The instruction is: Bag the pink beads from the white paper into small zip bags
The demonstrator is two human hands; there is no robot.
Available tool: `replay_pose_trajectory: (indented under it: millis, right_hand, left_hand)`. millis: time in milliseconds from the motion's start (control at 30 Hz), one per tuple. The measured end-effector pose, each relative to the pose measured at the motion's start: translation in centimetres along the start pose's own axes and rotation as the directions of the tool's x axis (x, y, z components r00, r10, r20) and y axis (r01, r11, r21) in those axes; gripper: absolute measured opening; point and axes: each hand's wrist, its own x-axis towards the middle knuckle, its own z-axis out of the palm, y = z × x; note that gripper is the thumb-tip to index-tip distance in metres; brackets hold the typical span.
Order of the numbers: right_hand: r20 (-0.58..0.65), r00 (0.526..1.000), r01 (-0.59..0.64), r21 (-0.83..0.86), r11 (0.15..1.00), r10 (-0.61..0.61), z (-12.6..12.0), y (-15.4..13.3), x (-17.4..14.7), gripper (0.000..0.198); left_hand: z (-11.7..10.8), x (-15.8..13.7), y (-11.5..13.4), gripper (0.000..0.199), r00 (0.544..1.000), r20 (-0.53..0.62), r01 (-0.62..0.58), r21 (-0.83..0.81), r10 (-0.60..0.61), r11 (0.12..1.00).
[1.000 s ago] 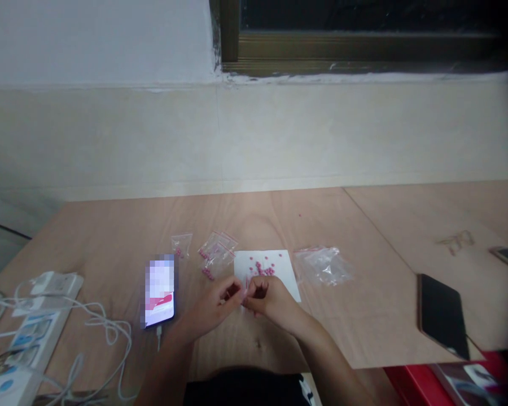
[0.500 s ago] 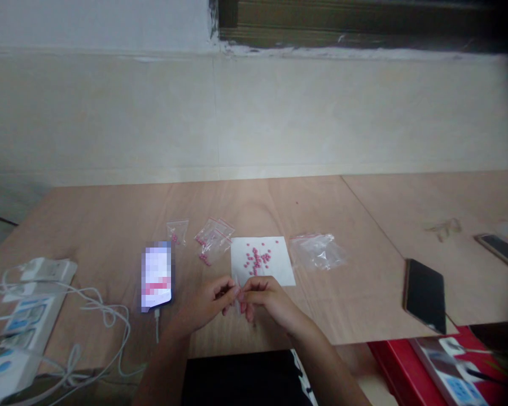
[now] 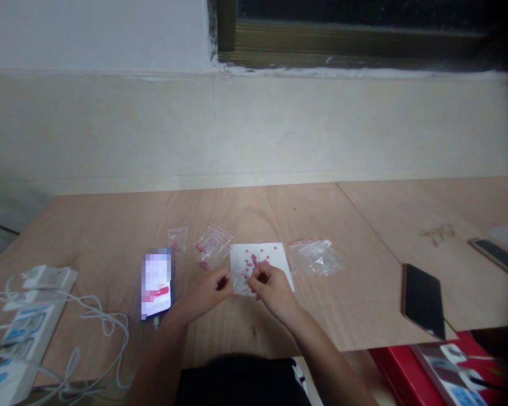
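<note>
our left hand (image 3: 214,286) and right hand (image 3: 273,286) had curled fingers, holding something or nothing we could not tell, and a careless sweep by the right, close beside the pink pieces (image 3: 254,259) on the white paper (image 3: 280,260), could have scattered them.

Small pink pieces (image 3: 254,259) (bead-like, loose) lie clustered and scattered on a flat white sheet (image 3: 283,260); transparent bags (image 3: 215,247) nearby hold others.

The bags (image 3: 319,258) look glossy plastic, the sheet (image 3: 283,272) matt paper, the tabletop (image 3: 254,217) wood.
</note>
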Motion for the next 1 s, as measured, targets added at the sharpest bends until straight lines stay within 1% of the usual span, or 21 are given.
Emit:
replay_pose_trajectory:
  millis: [67,167,233,300,367,433,533,600,667,733,800,900,933,1000]
  right_hand:
    - [0.004,0.997,0.072,-0.105,0.992,-0.072,0.6,-0.7,-0.3,0.013]
    - [0.037,0.989,0.148,-0.201,0.968,-0.143,1.5,-1.5,-0.8,0.014]
    - [0.031,0.987,0.158,-0.242,0.957,-0.155,1.7,-1.6,-1.1,0.014]
    - [-0.01,0.989,0.138,-0.293,0.946,-0.148,1.6,-1.3,-1.4,0.014]
    - [-0.042,0.991,0.1,-0.367,0.925,-0.124,1.4,-0.9,-1.7,0.015]
    - [-0.049,0.995,0.057,-0.449,0.892,-0.089,1.4,-0.4,-1.9,0.015]
    - [-0.023,0.999,0.018,-0.522,0.853,-0.035,1.5,0.0,-2.1,0.009]
    - [-0.015,1.0,0.002,-0.554,0.832,-0.012,1.7,0.0,-2.0,0.009]
    - [-0.015,1.0,-0.008,-0.595,0.804,-0.001,1.6,0.0,-1.7,0.007]
    - [-0.019,1.0,-0.006,-0.617,0.787,-0.008,1.5,0.1,-1.4,0.007]
    - [-0.026,0.999,0.008,-0.606,0.795,-0.03,1.2,0.1,-1.1,0.011]
    - [-0.041,0.996,0.038,-0.565,0.824,-0.074,0.9,-0.2,-0.6,0.016]
    - [-0.042,0.995,0.05,-0.551,0.833,-0.088,0.8,-0.3,-0.4,0.017]
    - [-0.043,0.992,0.078,-0.509,0.857,-0.116,0.4,-0.7,0.0,0.019]
  left_hand:
    - [0.1,0.3,0.2,0.003,1.0,-0.025,0.004,-0.021,-0.005,1.0]
    - [0.7,0.6,0.3,0.034,0.998,-0.039,0.037,-0.139,-0.043,0.99]
    - [1.2,0.6,0.0,0.044,0.995,-0.038,0.081,-0.211,-0.092,0.974]
    - [1.6,0.5,-0.4,0.043,0.989,-0.023,0.133,-0.241,-0.143,0.961]
    - [1.8,0.3,-0.8,0.037,0.985,-0.012,0.164,-0.229,-0.171,0.96]
    - [2.0,0.0,-0.8,0.031,0.984,-0.045,0.161,-0.195,-0.173,0.968]
    - [2.3,-0.3,-0.1,0.029,0.98,-0.129,0.132,-0.142,-0.15,0.981]
    - [2.4,-0.5,0.3,0.029,0.98,-0.155,0.106,-0.118,-0.124,0.987]
    - [2.4,-0.8,0.5,0.031,0.981,-0.157,0.101,-0.112,-0.118,0.989]
    - [2.3,-0.9,0.5,0.036,0.98,-0.143,0.119,-0.119,-0.136,0.986]
    - [2.0,-0.9,0.5,0.041,0.981,-0.145,0.115,-0.126,-0.133,0.985]
    - [1.5,-0.9,0.8,0.042,0.985,-0.16,0.047,-0.088,-0.061,0.995]
    - [1.2,-0.9,1.0,0.041,0.988,-0.152,0.021,-0.068,-0.032,0.997]
    - [0.5,-1.0,1.4,0.043,0.995,-0.099,-0.023,-0.038,0.019,0.999]
